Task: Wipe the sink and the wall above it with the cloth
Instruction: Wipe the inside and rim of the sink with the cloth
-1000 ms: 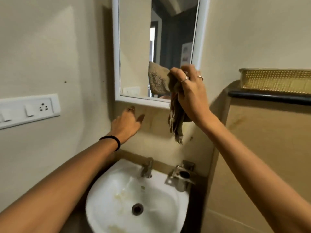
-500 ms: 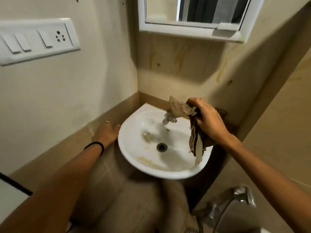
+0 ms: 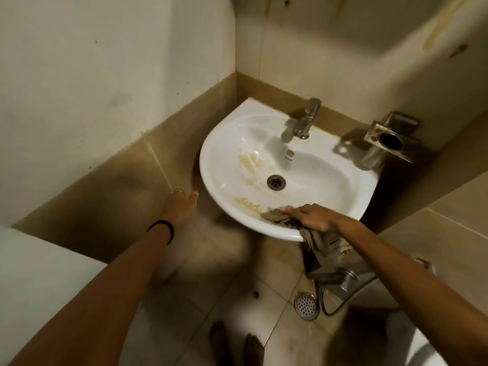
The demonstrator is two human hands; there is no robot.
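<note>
The cloth [image 3: 274, 215] is down on the near rim of the sink [image 3: 227, 143], a brownish bunch pressed flat against the white porcelain, with the rest of it spilling over the near edge and hanging below the bowl toward the floor. My right hand [image 3: 313, 216] lies on top of it, fingers stretched out fairly straight toward the left, pushing the fabric onto the rim rather than clutching it, so that hand is flat and pressing. Just left of the cloth sit yellowish smears on the inside of the bowl, and more of them spread up the left slope toward the drain [image 3: 276, 182] in the middle. My left hand [image 3: 182, 206] is off to the left of the sink, fingers extended and relaxed, holding nothing; whether it touches the tan tiled ledge [image 3: 126, 175] there I cannot tell. A black band [image 3: 162, 228] circles that wrist. At the far side of the bowl stands the chrome tap [image 3: 303, 122], and to its right a metal wall fitting [image 3: 380, 141] with a dark round opening. Above all this rises the cream wall [image 3: 343, 48], marked with a few stains at the far right. Down near me, on the tiled floor, a hand sprayer [image 3: 306, 305] hangs on its hose.
</note>
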